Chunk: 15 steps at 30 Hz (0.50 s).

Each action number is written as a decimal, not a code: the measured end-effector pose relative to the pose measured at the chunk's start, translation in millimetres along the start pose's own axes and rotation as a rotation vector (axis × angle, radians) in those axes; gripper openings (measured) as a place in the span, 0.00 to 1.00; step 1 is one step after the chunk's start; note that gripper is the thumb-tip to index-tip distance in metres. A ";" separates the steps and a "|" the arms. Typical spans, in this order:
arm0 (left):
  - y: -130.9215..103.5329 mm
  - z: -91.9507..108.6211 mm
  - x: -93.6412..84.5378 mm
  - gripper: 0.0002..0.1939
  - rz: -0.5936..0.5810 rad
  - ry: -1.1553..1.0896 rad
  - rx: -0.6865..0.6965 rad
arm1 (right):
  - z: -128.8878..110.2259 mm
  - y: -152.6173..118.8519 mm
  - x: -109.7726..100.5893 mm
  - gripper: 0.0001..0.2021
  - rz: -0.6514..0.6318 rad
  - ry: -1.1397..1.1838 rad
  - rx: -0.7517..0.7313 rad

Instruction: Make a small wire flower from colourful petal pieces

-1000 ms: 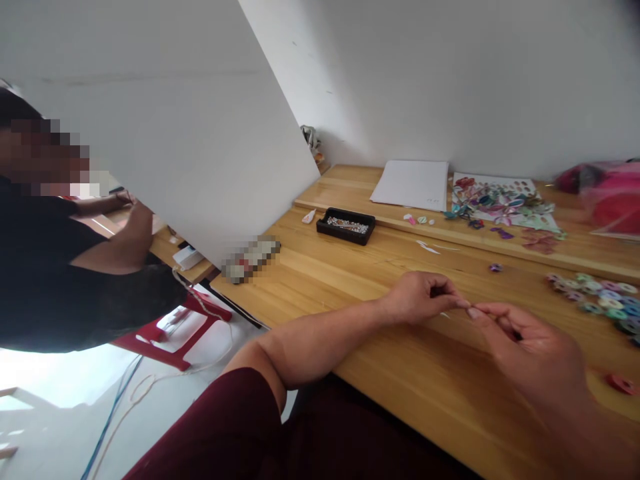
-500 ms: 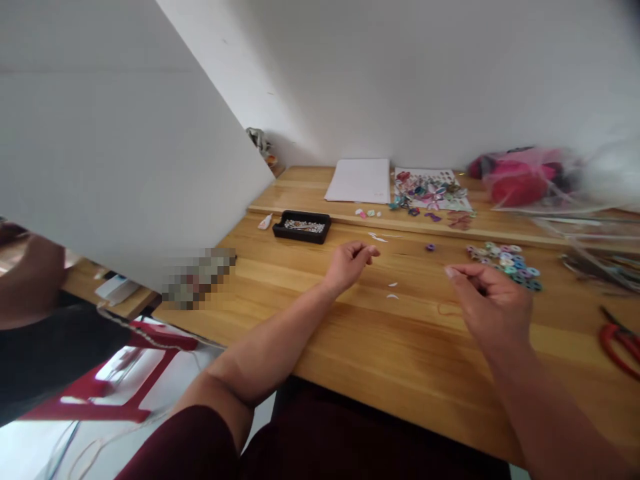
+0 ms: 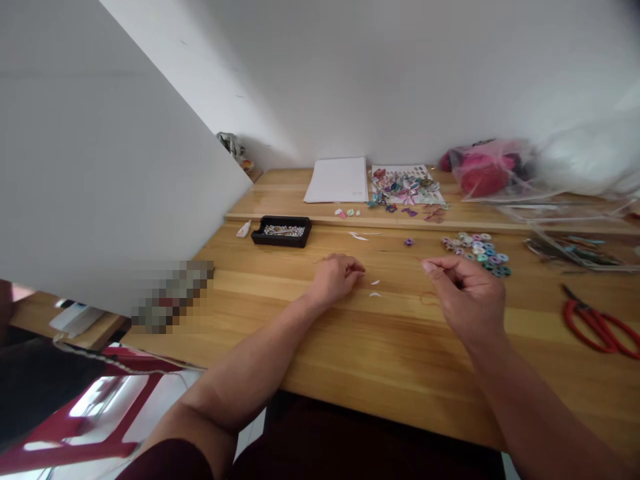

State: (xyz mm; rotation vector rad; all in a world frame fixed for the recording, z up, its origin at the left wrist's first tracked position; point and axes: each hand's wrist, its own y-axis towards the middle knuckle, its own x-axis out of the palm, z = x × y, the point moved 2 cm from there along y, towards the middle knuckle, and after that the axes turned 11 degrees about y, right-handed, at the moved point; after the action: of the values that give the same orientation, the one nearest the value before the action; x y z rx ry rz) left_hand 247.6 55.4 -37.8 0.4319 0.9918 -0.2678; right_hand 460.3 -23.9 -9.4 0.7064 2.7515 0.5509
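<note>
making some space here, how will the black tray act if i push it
The black tray would probably slide rather than tip, being low and broad. Its bead-like pieces may shift, or spill if tilted, since they look loose and uncovered.

Counted: one left hand (image 3: pixel 334 280), one right hand (image 3: pixel 467 293), one pair of scissors (image 3: pixel 597 327), one black tray (image 3: pixel 277 241), one white tube (image 3: pixel 243 230). Clustered ring-shaped pieces (image 3: pixel 481 251) overlap; exact count indeterminable.

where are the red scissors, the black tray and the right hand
Red scissors (image 3: pixel 598 325): head view, on the red handles.
Black tray (image 3: pixel 278 241): head view, on its front wall.
Right hand (image 3: pixel 470 293): head view, on the middle of the hand.
</note>
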 end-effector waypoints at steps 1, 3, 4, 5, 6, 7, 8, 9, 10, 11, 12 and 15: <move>0.9 -2.1 -1.3 0.05 0.016 0.007 -0.015 | -0.6 -0.3 0.2 0.09 -0.001 0.003 -0.006; 3.2 -7.9 -4.6 0.06 0.060 0.025 -0.063 | -1.6 -1.0 0.5 0.09 -0.004 0.008 -0.018; 4.5 -11.4 -6.5 0.07 0.083 0.039 -0.095 | -2.0 -1.3 0.5 0.08 -0.005 0.012 -0.022; 5.8 -15.1 -8.6 0.07 0.103 0.055 -0.129 | -2.4 -1.5 0.5 0.08 -0.007 0.016 -0.023; 6.9 -18.9 -10.5 0.08 0.121 0.071 -0.161 | -2.7 -1.8 0.4 0.08 -0.008 0.019 -0.022; 8.0 -22.5 -12.4 0.08 0.135 0.084 -0.187 | -3.0 -2.0 0.3 0.08 -0.009 0.021 -0.021; 8.8 -25.9 -13.8 0.08 0.146 0.094 -0.210 | -3.3 -2.2 0.1 0.08 -0.010 0.021 -0.018; 9.4 -29.1 -14.8 0.09 0.153 0.100 -0.228 | -3.4 -2.4 0.1 0.08 -0.013 0.021 -0.016; 10.0 -31.9 -15.2 0.09 0.156 0.105 -0.242 | -3.5 -2.7 0.0 0.08 -0.015 0.020 -0.015; 10.6 -34.1 -15.0 0.08 0.158 0.111 -0.249 | -3.5 -3.1 0.1 0.08 -0.018 0.017 -0.015; 11.5 -35.6 -14.2 0.07 0.161 0.117 -0.251 | -3.3 -3.6 0.4 0.08 -0.022 0.011 -0.016; 18.5 -34.1 -9.1 0.05 0.178 0.144 -0.200 | -2.2 -6.6 3.4 0.08 -0.058 -0.013 -0.030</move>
State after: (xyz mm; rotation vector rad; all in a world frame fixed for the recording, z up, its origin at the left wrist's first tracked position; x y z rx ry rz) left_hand 225.0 87.9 -41.9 0.3572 1.1017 0.0239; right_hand 453.9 -28.2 -10.7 0.6186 2.7366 0.5715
